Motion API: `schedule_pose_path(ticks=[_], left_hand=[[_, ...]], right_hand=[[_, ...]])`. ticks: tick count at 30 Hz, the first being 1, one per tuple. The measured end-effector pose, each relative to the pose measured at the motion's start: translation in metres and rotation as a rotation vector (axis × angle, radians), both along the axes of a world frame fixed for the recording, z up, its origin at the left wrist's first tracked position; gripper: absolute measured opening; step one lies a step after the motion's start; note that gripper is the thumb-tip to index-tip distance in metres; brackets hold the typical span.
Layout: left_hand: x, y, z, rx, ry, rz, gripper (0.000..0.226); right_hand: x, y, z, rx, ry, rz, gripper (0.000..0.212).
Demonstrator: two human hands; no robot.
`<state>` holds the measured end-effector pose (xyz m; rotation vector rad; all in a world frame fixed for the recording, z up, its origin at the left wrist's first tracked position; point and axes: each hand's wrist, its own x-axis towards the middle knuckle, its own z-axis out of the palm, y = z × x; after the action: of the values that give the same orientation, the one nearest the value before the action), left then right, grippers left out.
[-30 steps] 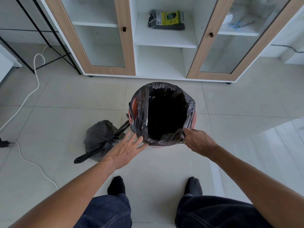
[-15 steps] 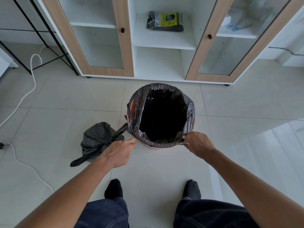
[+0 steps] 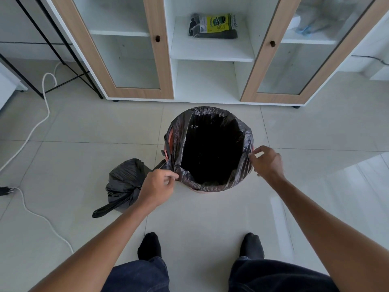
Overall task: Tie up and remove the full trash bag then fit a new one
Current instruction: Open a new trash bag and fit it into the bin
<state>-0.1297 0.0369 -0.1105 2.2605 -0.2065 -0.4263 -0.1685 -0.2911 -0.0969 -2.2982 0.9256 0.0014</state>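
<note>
Fitting the liner: both hands were at the rim of the new bag [image 3: 212, 182], which lined the bin [image 3: 169, 137] on the floor in front of the cabinet.
Left hand: the left hand [image 3: 156, 189] was pinching the bag's edge at the near-left of the rim, thumb and forefinger closed on the film; a second earlier it was spread open and only reaching toward that spot.
Right hand: the right hand [image 3: 266, 163] was pinching the bag's edge on the right side of the rim; half a second earlier it gripped lower, at the near-right, so it had moved up along the rim.
New bag: its mouth was open and folded over the rim most of the way round; on the left a strip of the bin's pinkish wall showed uncovered.
Full bag: the tied bag [image 3: 124, 182] lay on the floor just left of the bin, its knotted tail pointing toward the person.
Spare bags: a pack of bags [image 3: 213, 25] lay on the middle shelf of the cabinet.
Meaning for the task: tying and removal looked done, and the fitting seemed close to its end; with two grips now on opposite sides, the likely remaining work was drawing the edge down evenly, above all on the bare left side.
Risk: the thin film could slip back into the bin if released before it is snug.
</note>
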Motion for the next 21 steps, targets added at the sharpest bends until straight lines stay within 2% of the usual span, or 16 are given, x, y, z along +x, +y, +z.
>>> schedule_pose_path(ticks=[3,5,7,11,16,21], left_hand=[[0.007,-0.003,-0.004,-0.124,0.149,0.150,0.014],[0.011,-0.004,-0.005,-0.240,0.288,0.271,0.008],[0.014,-0.006,-0.007,-0.274,0.351,0.339,0.010],[0.018,-0.010,-0.012,-0.224,0.333,0.359,0.011],[0.020,-0.015,-0.013,-0.176,0.290,0.366,0.037],[0.020,-0.018,-0.011,-0.150,0.300,0.356,0.047]], right_hand=[[0.011,0.005,-0.005,-0.110,-0.003,-0.041,0.018],[0.015,0.006,-0.009,-0.101,-0.018,-0.084,0.017],[0.017,0.004,-0.012,-0.086,-0.029,-0.117,0.017],[0.021,0.007,-0.015,-0.060,-0.043,-0.148,0.019],[0.020,0.013,-0.015,-0.074,-0.031,-0.141,0.023],[0.020,0.014,-0.010,-0.118,0.001,-0.147,0.021]])
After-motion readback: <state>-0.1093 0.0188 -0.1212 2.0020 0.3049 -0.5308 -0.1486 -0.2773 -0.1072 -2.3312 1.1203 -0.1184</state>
